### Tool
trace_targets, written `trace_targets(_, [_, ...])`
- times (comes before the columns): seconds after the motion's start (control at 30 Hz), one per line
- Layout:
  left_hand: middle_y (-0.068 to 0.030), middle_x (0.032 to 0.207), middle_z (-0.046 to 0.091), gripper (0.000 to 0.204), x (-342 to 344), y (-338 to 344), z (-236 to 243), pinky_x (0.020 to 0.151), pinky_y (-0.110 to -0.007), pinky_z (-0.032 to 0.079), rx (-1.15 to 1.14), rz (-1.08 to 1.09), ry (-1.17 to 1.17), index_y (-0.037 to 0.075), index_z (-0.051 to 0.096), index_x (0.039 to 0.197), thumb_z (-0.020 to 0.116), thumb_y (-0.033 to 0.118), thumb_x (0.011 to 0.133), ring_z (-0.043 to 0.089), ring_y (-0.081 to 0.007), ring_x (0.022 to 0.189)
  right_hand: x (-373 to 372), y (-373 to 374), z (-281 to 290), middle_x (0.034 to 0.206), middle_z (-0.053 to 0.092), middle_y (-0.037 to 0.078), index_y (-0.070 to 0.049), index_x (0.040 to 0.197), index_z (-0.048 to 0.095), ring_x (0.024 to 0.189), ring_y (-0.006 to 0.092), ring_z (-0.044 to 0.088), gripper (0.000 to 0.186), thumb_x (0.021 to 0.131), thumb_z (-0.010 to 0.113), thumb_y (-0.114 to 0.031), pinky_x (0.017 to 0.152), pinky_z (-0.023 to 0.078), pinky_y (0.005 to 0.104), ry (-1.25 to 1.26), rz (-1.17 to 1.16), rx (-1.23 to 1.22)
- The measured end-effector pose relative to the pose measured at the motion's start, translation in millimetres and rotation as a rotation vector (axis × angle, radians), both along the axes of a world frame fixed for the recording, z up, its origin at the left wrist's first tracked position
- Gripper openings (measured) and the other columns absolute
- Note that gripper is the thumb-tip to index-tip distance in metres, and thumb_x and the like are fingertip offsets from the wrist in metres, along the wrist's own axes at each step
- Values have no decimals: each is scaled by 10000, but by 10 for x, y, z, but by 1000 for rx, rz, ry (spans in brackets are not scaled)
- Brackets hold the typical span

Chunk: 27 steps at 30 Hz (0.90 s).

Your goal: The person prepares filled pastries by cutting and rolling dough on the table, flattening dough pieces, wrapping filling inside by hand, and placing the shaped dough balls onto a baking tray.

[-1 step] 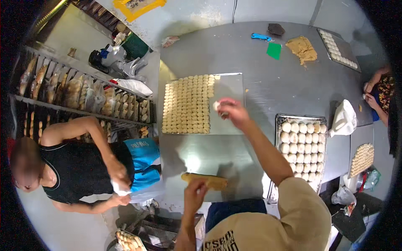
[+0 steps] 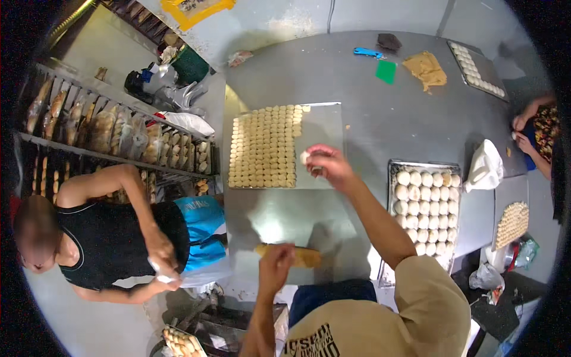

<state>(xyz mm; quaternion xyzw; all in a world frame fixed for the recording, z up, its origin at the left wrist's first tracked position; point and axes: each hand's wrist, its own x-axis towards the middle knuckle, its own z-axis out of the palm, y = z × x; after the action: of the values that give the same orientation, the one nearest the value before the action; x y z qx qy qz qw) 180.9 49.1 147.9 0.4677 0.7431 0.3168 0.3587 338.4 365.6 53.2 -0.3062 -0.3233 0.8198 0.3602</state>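
Note:
My right hand is raised over the right part of a metal tray, its fingers closed on a small pale piece of dough. Rows of small cream dough balls fill the tray's left and middle. Nearer to me lies a tan log of dough on the steel table. My left hand is curled closed at the log and covers part of it; its fingertips are hidden, so what they hold does not show.
At right stands a dark-rimmed tray of larger white dough balls. Farther back are a tan dough slab, a green scraper and a blue tool. A co-worker stands left beside a bread rack; another person's hands work far right.
My left hand has closed further over the tan log. My right hand still holds the pale dough at nearly the same place. The whole view has shifted slightly.

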Motion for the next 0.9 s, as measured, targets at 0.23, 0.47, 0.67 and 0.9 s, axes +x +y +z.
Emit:
trace_targets(0.23, [-111,1061,783,287,168,839,637,770,-366,615,-121,233,-870,-16,755,1214,663,245,1137,760,-217,892,511,-1487,1054,1057,775,18,-74,1221,750,957,115,701,238,995,750,1,831,562,293,-109,-43,362])
trace_targets(0.47, [-128,1092,800,264,177,314,572,833,-336,597,43,6,-1124,-39,755,1251,767,138,1056,750,-194,927,506,-2476,1542,1134,788,36,-27,1160,803,1005,124,708,244,922,786,23,877,562,294,-295,-335,468])
trace_targets(0.67, [-103,1075,806,217,34,-19,501,836,-286,593,81,-72,-881,-66,773,1216,777,49,1033,724,-129,894,395,-2987,1558,1025,816,89,33,1216,803,859,128,736,299,948,875,-78,776,606,303,-525,-215,280])
trace_targets(0.9, [-86,1032,806,223,65,-469,128,798,-283,593,33,55,-1062,-40,780,1217,796,38,1009,718,-124,839,309,-3282,1129,945,814,106,81,1178,787,791,151,768,189,998,772,26,728,621,291,-412,-264,182])
